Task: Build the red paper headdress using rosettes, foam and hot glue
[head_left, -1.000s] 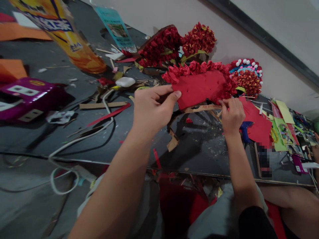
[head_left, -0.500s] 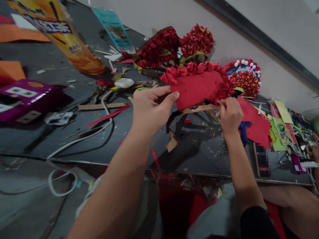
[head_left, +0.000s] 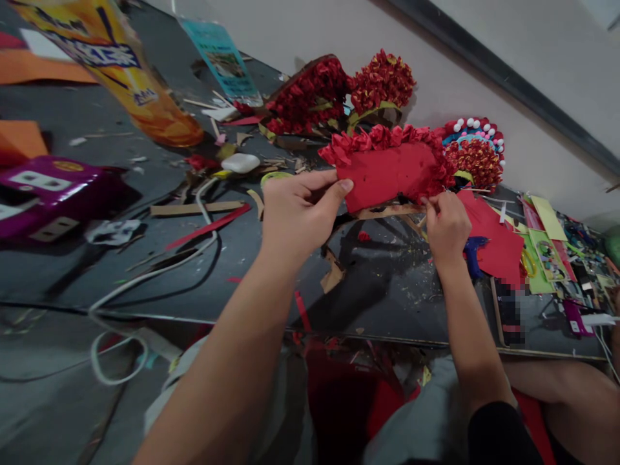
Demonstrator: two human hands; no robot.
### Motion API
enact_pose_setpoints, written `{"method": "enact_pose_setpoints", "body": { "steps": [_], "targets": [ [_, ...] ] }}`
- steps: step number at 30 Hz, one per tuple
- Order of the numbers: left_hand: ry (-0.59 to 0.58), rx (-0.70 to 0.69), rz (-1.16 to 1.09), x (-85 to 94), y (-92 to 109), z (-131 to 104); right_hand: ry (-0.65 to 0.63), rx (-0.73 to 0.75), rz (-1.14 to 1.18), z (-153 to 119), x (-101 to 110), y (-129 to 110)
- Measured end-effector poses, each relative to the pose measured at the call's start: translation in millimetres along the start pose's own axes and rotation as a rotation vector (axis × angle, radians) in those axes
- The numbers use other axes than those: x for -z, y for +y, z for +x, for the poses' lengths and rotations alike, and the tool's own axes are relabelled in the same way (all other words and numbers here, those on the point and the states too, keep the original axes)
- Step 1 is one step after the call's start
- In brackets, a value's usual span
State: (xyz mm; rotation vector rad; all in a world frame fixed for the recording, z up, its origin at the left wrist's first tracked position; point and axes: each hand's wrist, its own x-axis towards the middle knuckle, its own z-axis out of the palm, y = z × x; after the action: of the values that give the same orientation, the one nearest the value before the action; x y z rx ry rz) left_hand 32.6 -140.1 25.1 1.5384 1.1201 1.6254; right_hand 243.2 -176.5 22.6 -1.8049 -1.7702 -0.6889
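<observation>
A flat red panel is held up above the table, its top and right edges lined with crumpled red paper flowers. My left hand pinches the panel's left edge between thumb and fingers. At the lower right corner my right hand has its fingers closed by the flower trim; exactly what they pinch is hidden. Below the panel runs a strip of brown cardboard, with a bent end hanging lower. A blue glue gun lies right of my right hand, beside a red paper sheet.
More red flower pieces lean by the wall. On the left are a drink bottle, a purple power strip and a white cable. A phone lies near the front edge; another person's leg shows at lower right.
The red panel and my left hand have shifted slightly to the right. My right hand stays closed by the panel's lower right corner, barely moved.
</observation>
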Motion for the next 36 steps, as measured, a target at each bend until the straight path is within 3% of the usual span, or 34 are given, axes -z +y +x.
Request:
{"method": "enact_pose_setpoints", "body": {
  "steps": [7,10,12,17,21,24,26,30,32,34,36],
  "targets": [
    [0.081,0.015,-0.02,-1.6,-2.6,-0.1,0.318,0.131,0.174,-33.7,32.0,4.1],
    [0.142,0.046,-0.085,-3.1,-6.4,-0.3,0.361,0.259,0.222,-55.2,38.9,14.5],
    [0.136,0.059,-0.085,-3.8,-8.1,0.1,0.375,0.266,0.223,-67.0,37.5,22.5],
    [-0.036,0.117,-0.014,-8.6,-6.6,0.2,0.293,0.228,0.223,-84.1,23.8,32.3],
    [-0.057,0.148,0.095,-9.3,-6.0,0.1,0.214,0.246,0.245,-88.4,15.9,30.1],
    [-0.075,0.187,0.213,0.3,-9.0,2.5,0.181,0.206,0.264,-89.6,14.6,28.1],
    [-0.119,0.198,0.432,11.9,-11.4,4.3,0.169,0.182,0.275,-90.5,15.1,27.9],
    [-0.239,-0.015,0.792,39.1,-10.8,3.0,0.15,0.15,0.328,-92.8,16.1,29.4],
    [-0.371,-0.156,0.879,47.5,-2.5,-1.9,0.118,0.073,0.416,-93.4,16.9,28.4],
    [-0.55,-0.305,0.872,47.0,14.7,-10.9,0.059,-0.105,0.585,-92.7,20.0,24.0],
    [-0.555,-0.439,0.805,35.2,38.8,-24.7,-0.055,-0.358,0.876,-90.6,27.1,15.8]
  ]
}}
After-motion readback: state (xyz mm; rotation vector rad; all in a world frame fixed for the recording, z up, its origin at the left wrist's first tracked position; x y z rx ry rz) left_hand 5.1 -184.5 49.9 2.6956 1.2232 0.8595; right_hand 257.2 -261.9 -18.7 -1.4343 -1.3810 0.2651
